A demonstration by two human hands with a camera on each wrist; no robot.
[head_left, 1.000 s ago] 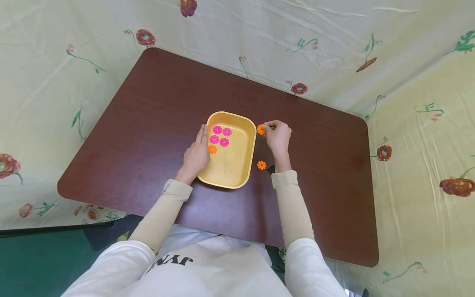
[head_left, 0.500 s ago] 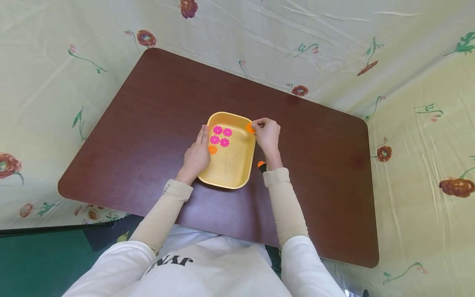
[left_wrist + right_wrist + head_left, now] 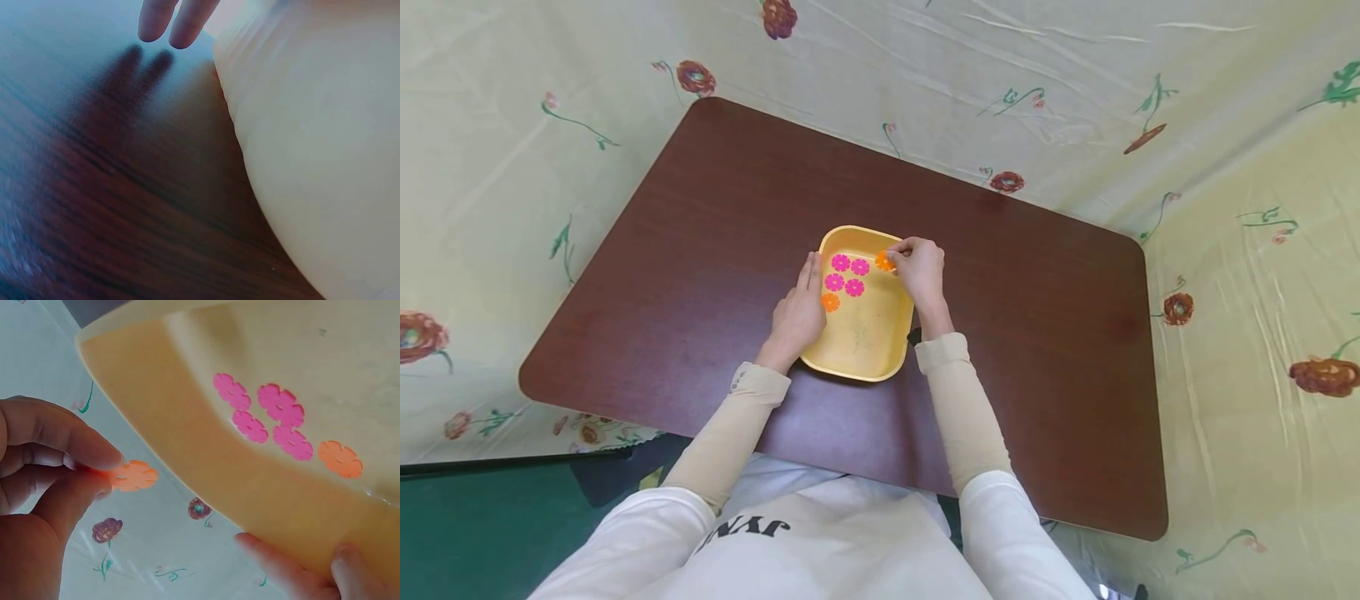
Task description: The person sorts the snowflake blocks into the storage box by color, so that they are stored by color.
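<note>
Fingers of right hand (image 3: pixel 919 268) pinch orange flower-shaped plastic disc (image 3: pixel 884 262) over shallow yellow plastic tray (image 3: pixel 871 354), frame centre; flat, straight-fingered left hand (image 3: pixel 798 314) steadies its rim.

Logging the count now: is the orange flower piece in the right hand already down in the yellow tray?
Not yet. The right hand pinches the orange flower piece above the yellow tray, not on its floor.

You have a dark brown wooden table (image 3: pixel 700 217) with rounded corners in front of you, its grain running lengthwise. Behind and to both sides of it hangs a pale yellow cloth (image 3: pixel 1075 75), creased and printed with dark red flowers (image 3: pixel 694 77) on green stems. At the lower left, past the table's near edge, you can see a patch of dark green floor (image 3: pixel 467 533).
</note>
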